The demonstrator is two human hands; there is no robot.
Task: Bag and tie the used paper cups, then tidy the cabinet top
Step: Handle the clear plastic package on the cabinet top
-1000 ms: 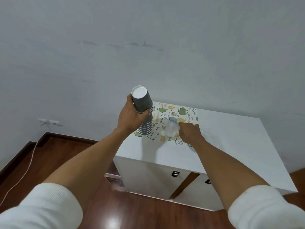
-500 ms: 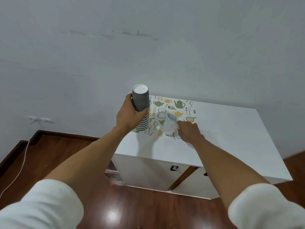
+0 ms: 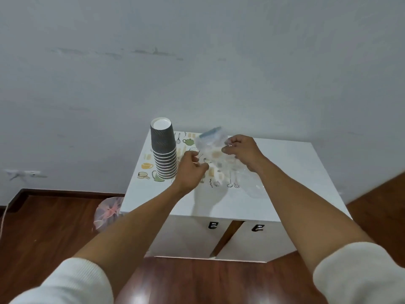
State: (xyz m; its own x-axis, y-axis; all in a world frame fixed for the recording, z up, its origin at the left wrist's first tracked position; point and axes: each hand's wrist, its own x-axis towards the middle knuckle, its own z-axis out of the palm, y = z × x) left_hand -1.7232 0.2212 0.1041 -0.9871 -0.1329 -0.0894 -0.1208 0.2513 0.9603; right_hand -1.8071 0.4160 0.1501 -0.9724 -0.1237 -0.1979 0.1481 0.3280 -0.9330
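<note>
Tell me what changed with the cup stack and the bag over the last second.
The left hand let go of the stack of paper cups, which now stands upside down on the patterned mat, and moved right to the clear plastic bag. The right hand lifted the bag off the cabinet top; both hands now pinch it. The cabinet stayed put.

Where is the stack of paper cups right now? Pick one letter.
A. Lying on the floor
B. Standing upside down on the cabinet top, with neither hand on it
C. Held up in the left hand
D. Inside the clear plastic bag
B: the stack of paper cups stands base-up on the cabinet top, while the left hand and right hand both pinch the clear plastic bag beside it.
</note>
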